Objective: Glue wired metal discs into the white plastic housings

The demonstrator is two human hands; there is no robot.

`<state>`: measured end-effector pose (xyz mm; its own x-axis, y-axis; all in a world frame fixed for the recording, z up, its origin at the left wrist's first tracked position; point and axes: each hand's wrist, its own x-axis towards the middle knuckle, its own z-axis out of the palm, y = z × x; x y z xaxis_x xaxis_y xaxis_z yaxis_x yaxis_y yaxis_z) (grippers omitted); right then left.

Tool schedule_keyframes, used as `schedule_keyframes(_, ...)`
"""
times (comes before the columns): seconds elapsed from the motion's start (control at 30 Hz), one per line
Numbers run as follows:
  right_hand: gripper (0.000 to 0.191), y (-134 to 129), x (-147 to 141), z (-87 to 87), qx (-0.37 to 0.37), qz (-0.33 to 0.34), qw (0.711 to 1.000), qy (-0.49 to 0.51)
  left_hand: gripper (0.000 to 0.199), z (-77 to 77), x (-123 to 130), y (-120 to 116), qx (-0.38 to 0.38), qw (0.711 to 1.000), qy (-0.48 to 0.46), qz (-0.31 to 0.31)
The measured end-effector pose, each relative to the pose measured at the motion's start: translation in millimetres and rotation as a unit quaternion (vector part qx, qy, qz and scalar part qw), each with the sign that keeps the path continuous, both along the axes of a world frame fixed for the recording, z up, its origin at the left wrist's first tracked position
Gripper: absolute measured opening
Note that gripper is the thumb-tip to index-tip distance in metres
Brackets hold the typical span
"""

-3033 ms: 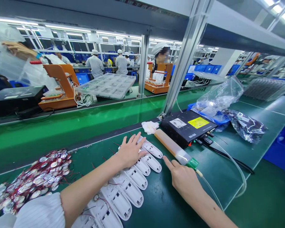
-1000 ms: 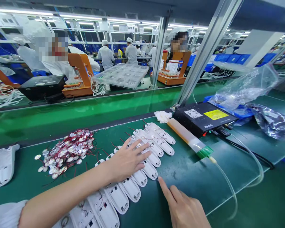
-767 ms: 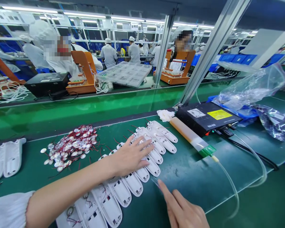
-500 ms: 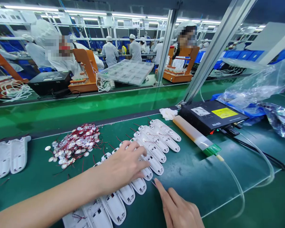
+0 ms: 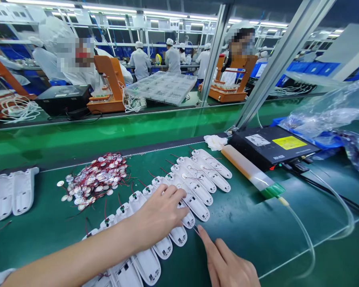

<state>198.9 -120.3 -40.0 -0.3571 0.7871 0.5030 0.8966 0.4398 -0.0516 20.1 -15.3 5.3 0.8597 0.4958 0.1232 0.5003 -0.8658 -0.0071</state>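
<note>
Nearest the camera, your right hand (image 5: 231,263) was closed around a thin tool (image 5: 197,230), its index finger laid along it. Only the tip showed, close to the rounded end of one shell; you could not tell the tool's type. Your left hand (image 5: 160,211) lay over the middle of the row of white shells (image 5: 199,207), fingers bent and drawn in; whether anything was pinched under them could not be told.

The shells lay side by side, slanting away from you, inner faces up. State of work, judged from the layout: partway. Towards the far end, round discs with thin leads sat on several shells, their wires loose across the plastic. Small green parts with red wires showed at the narrow ends of several shells. Your forearm covered part of the near shells, so their state was not readable.

Left of the row, a large heap of loose discs (image 5: 95,179) on red leads lay outside any shell. Farther left, well apart from your hands, stood a second group of shells (image 5: 22,193) with no discs visible.

Beyond the row's far end lay a crumpled tissue (image 5: 215,142), an amber-filled tube (image 5: 249,167) and a black box (image 5: 269,153). Across the green divider (image 5: 155,127), co-workers (image 5: 139,61) in white were at their benches.
</note>
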Motion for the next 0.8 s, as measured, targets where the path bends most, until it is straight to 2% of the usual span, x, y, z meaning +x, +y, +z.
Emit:
schedule_keyframes(0.23, 0.044, 2, 1, 0.9, -0.009, 0.005, 1.000, -0.029, 0.022, -4.1, 1, 0, -0.039, 0.999, -0.030, 0.011)
schedule_keyframes(0.47, 0.047, 8, -5, 7.8, 0.019, 0.025, 0.996, -0.089, 0.020, -6.1, 2, -2, -0.060, 0.997, -0.040, 0.032)
schedule_keyframes(0.7, 0.042, -1, 3, 1.8, -0.007, 0.013, 1.000, -0.010, 0.022, -3.6, 1, -6, -0.056, 0.997, -0.038, 0.036)
schedule_keyframes(0.8, 0.040, -11, 2, -1.6, -0.015, 0.023, 0.999, 0.017, 0.022, 2.7, -3, -12, -0.062, 0.997, -0.043, 0.013)
